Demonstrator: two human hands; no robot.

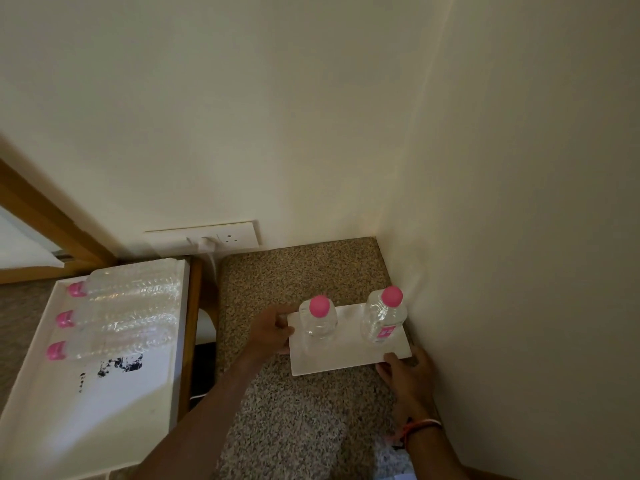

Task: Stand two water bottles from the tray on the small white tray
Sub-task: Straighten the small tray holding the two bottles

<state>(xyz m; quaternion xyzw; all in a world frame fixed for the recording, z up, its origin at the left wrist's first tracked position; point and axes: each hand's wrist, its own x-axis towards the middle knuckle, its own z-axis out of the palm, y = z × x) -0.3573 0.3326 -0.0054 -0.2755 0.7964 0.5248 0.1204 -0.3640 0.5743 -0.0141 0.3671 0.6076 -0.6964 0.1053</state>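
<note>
Both my arms reached forward and down over the speckled granite bench point(277, 271). My left hand point(272, 332) lay at the left short edge of the small white tray point(346, 355), with the thumb on top of the rim and the other fingers curled below it, so it was clamped on the tray. My right hand point(407, 370) was at the near right corner of the same tray, the thumb pressed on the top surface and the fingers under the edge, also gripping it. On my right wrist there was an orange thread band point(420, 427).

The tray lay flat on the bench between my two hands, close to the corner of the cream walls. Two water bottles with pink caps stood upright on it: the left bottle point(318, 322) just beside my left hand, the right bottle point(383, 317) near the far right corner, behind my right hand. The two bottles were apart from each other.

To my left, the large white tray point(104, 427) held three more bottles point(117, 320) lying on their sides, caps pointing left.
</note>
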